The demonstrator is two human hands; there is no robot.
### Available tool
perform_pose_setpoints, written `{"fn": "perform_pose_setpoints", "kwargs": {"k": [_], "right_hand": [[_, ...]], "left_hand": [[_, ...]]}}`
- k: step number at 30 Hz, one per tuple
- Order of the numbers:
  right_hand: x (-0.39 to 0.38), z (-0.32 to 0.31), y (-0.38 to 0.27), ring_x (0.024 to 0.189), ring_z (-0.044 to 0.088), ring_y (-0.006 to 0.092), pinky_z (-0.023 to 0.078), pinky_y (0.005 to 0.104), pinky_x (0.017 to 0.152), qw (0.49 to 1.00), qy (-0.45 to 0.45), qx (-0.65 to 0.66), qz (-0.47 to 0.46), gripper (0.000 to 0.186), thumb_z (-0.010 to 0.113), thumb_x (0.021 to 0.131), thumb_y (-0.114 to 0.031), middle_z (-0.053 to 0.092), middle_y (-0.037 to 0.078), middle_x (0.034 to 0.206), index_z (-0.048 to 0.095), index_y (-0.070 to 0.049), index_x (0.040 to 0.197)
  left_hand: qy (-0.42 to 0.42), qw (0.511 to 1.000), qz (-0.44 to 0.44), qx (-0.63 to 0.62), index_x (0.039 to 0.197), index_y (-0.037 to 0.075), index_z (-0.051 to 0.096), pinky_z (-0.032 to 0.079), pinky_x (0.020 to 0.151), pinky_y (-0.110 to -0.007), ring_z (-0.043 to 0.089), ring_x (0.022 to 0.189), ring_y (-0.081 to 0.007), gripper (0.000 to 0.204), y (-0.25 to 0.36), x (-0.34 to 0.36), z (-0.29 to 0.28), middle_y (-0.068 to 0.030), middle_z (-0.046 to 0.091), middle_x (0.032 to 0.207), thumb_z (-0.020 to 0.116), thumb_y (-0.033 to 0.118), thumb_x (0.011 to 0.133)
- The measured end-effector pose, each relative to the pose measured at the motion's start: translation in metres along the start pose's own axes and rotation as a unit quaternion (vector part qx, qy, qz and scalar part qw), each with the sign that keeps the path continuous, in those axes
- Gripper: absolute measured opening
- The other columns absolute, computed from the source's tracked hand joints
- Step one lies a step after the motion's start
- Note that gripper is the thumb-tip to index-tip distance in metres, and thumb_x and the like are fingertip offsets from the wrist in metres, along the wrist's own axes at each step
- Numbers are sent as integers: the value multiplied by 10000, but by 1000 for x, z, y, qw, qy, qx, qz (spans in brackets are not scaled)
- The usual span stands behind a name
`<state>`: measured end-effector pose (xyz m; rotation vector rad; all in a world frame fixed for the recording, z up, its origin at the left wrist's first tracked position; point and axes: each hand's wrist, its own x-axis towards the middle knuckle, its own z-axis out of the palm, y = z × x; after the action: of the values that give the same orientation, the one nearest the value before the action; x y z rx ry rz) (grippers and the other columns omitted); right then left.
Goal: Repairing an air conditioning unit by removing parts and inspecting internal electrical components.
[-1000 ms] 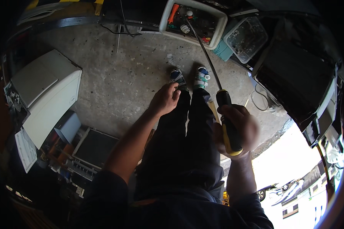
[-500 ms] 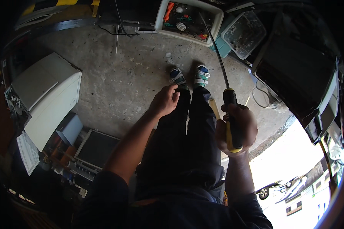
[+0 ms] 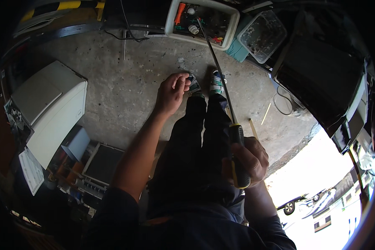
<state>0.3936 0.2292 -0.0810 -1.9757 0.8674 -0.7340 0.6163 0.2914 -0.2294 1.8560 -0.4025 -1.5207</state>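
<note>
The right hand [image 3: 249, 160] sits nearest, low and right of centre, its fingers wrapped tight round the black-and-yellow handle of a long screwdriver [image 3: 226, 108]. The handle lies in the fist with its butt end pointing back toward the body, and the thin dark shaft runs up and away over the right leg, past the shoes, so that its tip lies over the white tray at the top of the view — whether it touches anything in there cannot be told.

Both legs are in dark trousers [image 3: 196, 150] and stretch straight forward from the body across the concrete floor [image 3: 125, 83].

Further out, the left hand [image 3: 171, 93] reaches along the left leg, empty, its fingers loosely curled and close together, the fingertips just beside the toe of the left shoe [image 3: 193, 84]. The right shoe [image 3: 216, 82] lies next to it, with the screwdriver shaft crossing just at its right side.

To the left stands a white boxy machine casing [image 3: 50, 108], tilted, and below it a dark flat panel [image 3: 102, 162] among small clutter. A thin yellowish stick [image 3: 266, 113] and a loop of wire [image 3: 282, 102] lie on the floor to the right of the legs.

Farthest off, at the top edge, the white tray [image 3: 173, 18] holds small parts — an orange coiled piece, a white cap, bits of wiring. Beside it on the right sits a clear plastic box [image 3: 262, 35] on something teal, and a large dark flat casing [image 3: 321, 79] leans at the right.
</note>
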Motion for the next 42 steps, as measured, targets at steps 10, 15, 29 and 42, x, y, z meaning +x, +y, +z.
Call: {"fn": "perform_pose_setpoints", "kwargs": {"k": [10,15,29,42], "right_hand": [[-11,-3,-1,624,557,198,472,303,560,1000,8,-21,-2,361,746,729,-142,601,110,809,641,-85,1069],[-21,-4,-1,630,558,197,474,306,562,1000,15,-19,-3,382,752,733,-151,599,113,844,634,-91,1091],[-65,2,-14,693,546,198,454,295,607,941,-118,238,210,322,654,740,-19,594,132,1015,605,-53,1057],[-119,-8,-3,657,516,207,434,297,591,927,-78,187,317,306,565,699,49,592,154,1046,589,-41,991]], "left_hand": [[-20,993,112,33,1227,-2,600,509,784,-272,627,903,-161,375,45,62,-7,-91,661,1067,513,304,1028],[-45,996,24,-69,1209,16,615,502,745,-255,629,872,-147,367,68,72,8,-80,667,1045,531,317,1018],[100,984,147,10,1054,23,661,487,594,-266,606,671,-112,257,103,141,-15,-29,674,802,519,231,1003],[32,642,169,747,1040,133,678,501,711,-504,662,880,-377,229,135,221,11,-91,715,1045,533,250,908]]}}
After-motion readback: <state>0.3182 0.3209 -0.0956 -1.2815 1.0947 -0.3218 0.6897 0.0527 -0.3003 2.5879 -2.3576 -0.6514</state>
